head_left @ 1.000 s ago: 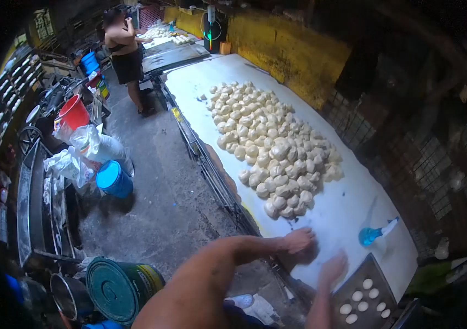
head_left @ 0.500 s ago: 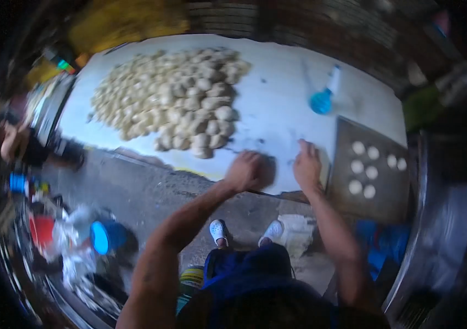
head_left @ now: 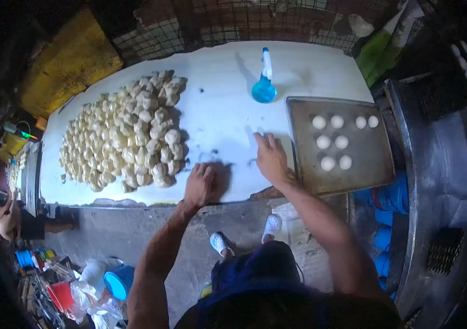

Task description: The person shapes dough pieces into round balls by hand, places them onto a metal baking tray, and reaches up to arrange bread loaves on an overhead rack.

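My left hand [head_left: 200, 183] is palm down at the front edge of the white tabletop [head_left: 217, 120], its fingers curled under. Whatever lies beneath it is hidden. To its left spreads a large pile of pale dough pieces [head_left: 124, 134]. Between the pile and the tray rests my right hand [head_left: 272, 159], low over the table, fingers partly stretched and a little apart; nothing shows in them. Just right of that hand is a metal baking tray [head_left: 359, 159] with several round dough balls [head_left: 323, 142] in loose rows. Behind the hands stands a spray bottle [head_left: 264, 88] with blue liquid.
A dark metal structure [head_left: 442, 181] runs along the right side. Blue containers [head_left: 390, 203] sit below the tray. At lower left are a blue bucket [head_left: 119, 282], a red bucket [head_left: 60, 296] and plastic bags. Another person [head_left: 9, 219] is at far left.
The camera view has turned, so the pile, bottle and tray appear farther left and the picture is sharper. Both hands stay low over the front of the table. The tray's dough balls look the same.
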`<action>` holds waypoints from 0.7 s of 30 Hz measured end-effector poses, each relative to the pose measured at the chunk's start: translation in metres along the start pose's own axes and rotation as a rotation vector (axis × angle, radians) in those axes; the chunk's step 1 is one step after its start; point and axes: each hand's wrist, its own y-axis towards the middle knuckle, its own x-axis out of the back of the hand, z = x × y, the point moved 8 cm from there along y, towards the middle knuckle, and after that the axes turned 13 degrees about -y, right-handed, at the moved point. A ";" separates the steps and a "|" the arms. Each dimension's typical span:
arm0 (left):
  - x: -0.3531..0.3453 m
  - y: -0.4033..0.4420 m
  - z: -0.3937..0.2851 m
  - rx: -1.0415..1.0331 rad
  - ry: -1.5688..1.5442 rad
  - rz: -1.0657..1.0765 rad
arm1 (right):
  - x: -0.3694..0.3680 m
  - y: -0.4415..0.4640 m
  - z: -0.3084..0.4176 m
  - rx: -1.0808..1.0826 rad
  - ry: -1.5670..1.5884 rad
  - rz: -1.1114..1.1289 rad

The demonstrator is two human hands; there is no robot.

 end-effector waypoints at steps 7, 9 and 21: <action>-0.030 0.013 0.036 0.067 0.017 0.035 | -0.060 0.001 0.011 -0.014 -0.076 0.086; -0.031 0.015 0.021 0.117 0.031 0.000 | -0.049 0.005 0.019 0.021 -0.097 0.058; -0.009 0.028 0.000 0.103 -0.039 -0.043 | -0.059 0.021 0.008 0.088 -0.071 0.097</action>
